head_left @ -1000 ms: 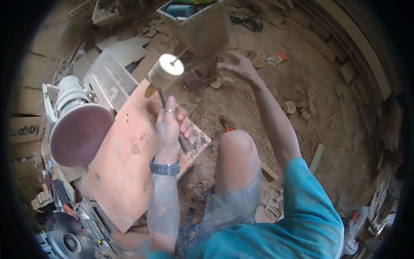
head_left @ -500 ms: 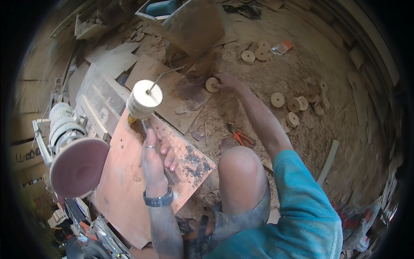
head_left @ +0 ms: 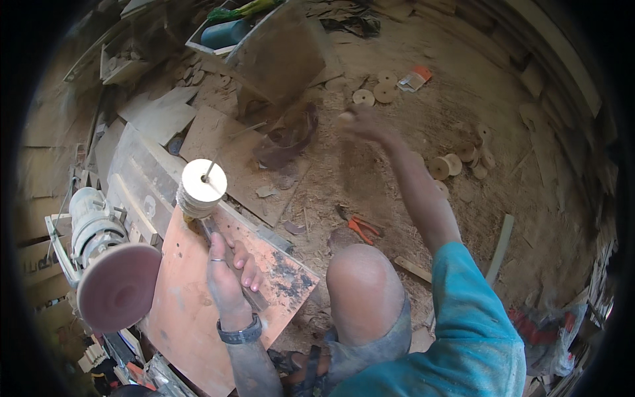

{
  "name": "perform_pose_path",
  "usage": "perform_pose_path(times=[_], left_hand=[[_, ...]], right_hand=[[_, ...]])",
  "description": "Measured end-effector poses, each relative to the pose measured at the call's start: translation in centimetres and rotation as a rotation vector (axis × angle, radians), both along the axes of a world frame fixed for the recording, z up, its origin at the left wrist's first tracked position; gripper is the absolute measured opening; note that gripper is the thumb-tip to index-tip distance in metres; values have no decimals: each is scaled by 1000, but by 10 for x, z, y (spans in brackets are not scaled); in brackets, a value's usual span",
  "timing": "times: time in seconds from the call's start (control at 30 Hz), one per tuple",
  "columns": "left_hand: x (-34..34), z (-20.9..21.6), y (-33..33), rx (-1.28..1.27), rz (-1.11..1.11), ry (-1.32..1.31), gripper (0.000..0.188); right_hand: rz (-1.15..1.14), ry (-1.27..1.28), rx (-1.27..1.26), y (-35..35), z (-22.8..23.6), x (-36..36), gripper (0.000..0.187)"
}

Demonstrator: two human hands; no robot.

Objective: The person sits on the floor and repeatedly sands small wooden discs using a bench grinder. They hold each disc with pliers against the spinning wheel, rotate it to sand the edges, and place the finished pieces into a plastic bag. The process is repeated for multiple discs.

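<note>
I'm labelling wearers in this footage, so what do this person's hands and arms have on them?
The left hand is ungloved, with a silvery ring and a dark wristband. The right hand is blurred but appears ungloved; a short teal sleeve covers that upper arm.

Teal T-shirt (head_left: 423, 364), fuzzy fabric, pale dusting; right sleeve (head_left: 466, 291) short, ends near the elbow. Greyish shorts (head_left: 380, 337), faint mottling, leave the knee (head_left: 366, 274) bare. Left hand (head_left: 229, 283): bare, thin silvery ring (head_left: 217, 260) on one digit; dark watch-style band (head_left: 239, 331) at the wrist. Right hand (head_left: 368, 124): bare, blurred, detail unreadable.
</note>
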State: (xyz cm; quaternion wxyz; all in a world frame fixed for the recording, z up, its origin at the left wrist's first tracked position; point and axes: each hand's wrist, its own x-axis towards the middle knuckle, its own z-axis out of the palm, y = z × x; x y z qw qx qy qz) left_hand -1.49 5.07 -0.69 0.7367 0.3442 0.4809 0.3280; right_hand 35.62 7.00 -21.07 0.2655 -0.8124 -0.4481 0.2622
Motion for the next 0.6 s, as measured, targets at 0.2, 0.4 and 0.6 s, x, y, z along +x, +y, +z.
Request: perform_pose_path(times=[0.2,0.4,0.6], left_hand=[[-2,-2,0,-19,12,-40,33],[-7,-6,-2,-37,32,-2,33],[-4,-5,-1,35,-5,-16,33]], right_hand=[[94,-772,-52,-32,-30,16,54],[-469,-267,455,-21,-27,94,60],[-240,33,180,24,-31,98,63]])
